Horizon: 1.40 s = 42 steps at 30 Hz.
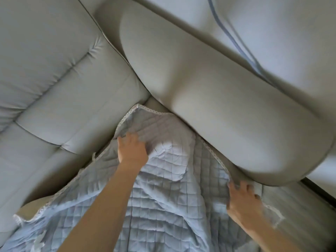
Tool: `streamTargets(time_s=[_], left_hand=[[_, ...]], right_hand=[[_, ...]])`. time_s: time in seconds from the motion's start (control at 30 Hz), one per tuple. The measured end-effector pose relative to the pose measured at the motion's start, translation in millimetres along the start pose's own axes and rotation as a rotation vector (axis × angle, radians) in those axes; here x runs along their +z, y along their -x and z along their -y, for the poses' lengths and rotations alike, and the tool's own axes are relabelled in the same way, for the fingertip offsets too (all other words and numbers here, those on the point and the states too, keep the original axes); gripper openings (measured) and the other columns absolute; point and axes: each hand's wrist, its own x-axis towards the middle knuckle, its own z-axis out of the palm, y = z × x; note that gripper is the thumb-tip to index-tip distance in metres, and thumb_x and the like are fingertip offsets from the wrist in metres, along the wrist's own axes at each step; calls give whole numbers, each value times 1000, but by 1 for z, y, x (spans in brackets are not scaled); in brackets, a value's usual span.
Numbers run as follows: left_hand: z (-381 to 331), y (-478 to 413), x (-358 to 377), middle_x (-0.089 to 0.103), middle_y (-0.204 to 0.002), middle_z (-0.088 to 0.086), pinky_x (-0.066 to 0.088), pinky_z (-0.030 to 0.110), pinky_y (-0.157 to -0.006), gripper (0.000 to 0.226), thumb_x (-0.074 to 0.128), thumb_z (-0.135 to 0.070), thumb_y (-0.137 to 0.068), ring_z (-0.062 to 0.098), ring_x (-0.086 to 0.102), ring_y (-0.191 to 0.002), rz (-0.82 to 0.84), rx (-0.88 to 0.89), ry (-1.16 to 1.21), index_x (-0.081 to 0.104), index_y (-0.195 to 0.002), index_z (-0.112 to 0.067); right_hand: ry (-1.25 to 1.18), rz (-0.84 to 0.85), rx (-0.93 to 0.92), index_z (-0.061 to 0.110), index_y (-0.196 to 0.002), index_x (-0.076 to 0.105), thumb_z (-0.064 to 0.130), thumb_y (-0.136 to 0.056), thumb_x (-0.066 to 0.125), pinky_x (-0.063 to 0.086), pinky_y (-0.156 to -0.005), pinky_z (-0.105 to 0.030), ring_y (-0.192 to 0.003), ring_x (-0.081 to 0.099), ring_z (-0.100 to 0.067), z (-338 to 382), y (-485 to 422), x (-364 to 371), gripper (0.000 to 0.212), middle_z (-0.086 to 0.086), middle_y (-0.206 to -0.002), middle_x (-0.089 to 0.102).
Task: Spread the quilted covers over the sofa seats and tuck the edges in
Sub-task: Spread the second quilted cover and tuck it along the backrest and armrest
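The quilted cover [163, 211], pale blue with a lace trim [127, 115], lies rumpled over the sofa seat [31, 208]. Its far corner reaches into the inner corner of the seat, where the backrest cushion [63, 79] meets the armrest [218, 106]. That corner is folded back and is not pushed into the gap. A bare strip of seat shows along the backrest edge of the cover. The left hand [132, 150] is on the cover near the far corner; its fingers [143, 142] are bent and grip a bunched fold of fabric. The right hand [243, 202] is on the trimmed edge of the cover, against the base of the armrest, with the fingers [251, 189] spread apart and bent over the edge. Motion blur prevents confirming whether this hand pinches the edge or only presses on it.
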Motion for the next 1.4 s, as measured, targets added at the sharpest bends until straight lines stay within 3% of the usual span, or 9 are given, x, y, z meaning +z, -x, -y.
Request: streamTargets(time_s=[0.17,0.3,0.47,0.63,0.87,1.03,1.17,1.3,1.4], left_hand=[[-27,20,29,34,-155,1,18,56,-115,52,16,-54,-99,30,30,-141,14,-147,555,32,-147,-40],[-31,32,46,19,-162,-3,15,56,-118,60,16,-69,-94,27,17,-147,-35,-134,628,17,-150,-49],[-18,32,81,-2,-164,-14,16,65,-113,67,34,-63,-96,28,0,-151,158,1,503,-10,-147,-56],[-8,15,79,-8,-164,-15,19,71,-109,74,41,-33,-103,35,1,-150,147,10,339,-15,-146,-56],[23,-6,59,-3,-165,4,5,65,-114,66,31,-21,-105,33,1,-151,107,-71,21,-7,-154,-42],[-3,21,69,2,-165,6,8,59,-119,77,47,-23,-97,32,0,-151,-71,-135,216,0,-157,-32],[-28,63,98,29,-158,11,19,72,-108,80,72,-27,-76,34,26,-146,-365,-133,409,38,-149,-24],[-42,92,121,9,-162,4,23,74,-103,84,57,-65,-83,31,12,-149,-95,-361,630,22,-153,-34],[-35,96,140,6,-159,1,35,65,-105,86,49,-73,-83,29,10,-146,54,-420,882,3,-151,-48]], right_hand=[[-262,-299,-212,17,-139,46,47,-90,46,39,-109,-46,-136,39,-32,48,-24,-17,57,-11,-148,41],[-338,-148,-317,34,-154,8,55,-95,30,9,-121,-57,-151,-1,-29,81,-57,-23,66,-4,-165,1],[-136,-54,-380,41,-148,-25,72,-88,25,-13,-109,-71,-142,-37,-26,73,-67,6,84,5,-151,-45],[-7,-33,-374,37,-143,-36,75,-77,56,-19,-102,-76,-140,-38,-30,71,-68,1,120,-2,-148,-49],[41,28,-338,34,-143,-37,46,-87,65,-16,-104,-75,-139,-37,-36,80,-59,-6,116,-7,-146,-50],[76,4,-345,38,-145,-32,12,-89,59,-15,-103,-77,-142,-33,-35,60,-46,2,111,-2,-146,-52],[58,29,-313,37,-151,-21,4,-89,52,2,-110,-75,-145,-25,-37,64,-37,-6,101,-3,-152,-43],[-13,45,-243,21,-155,-11,34,-91,57,5,-115,-68,-148,-15,-42,93,-26,-12,95,-12,-161,-25],[-159,-41,-328,23,-156,-7,50,-97,41,4,-119,-61,-149,-14,-37,121,-16,-16,81,-9,-162,-21]])
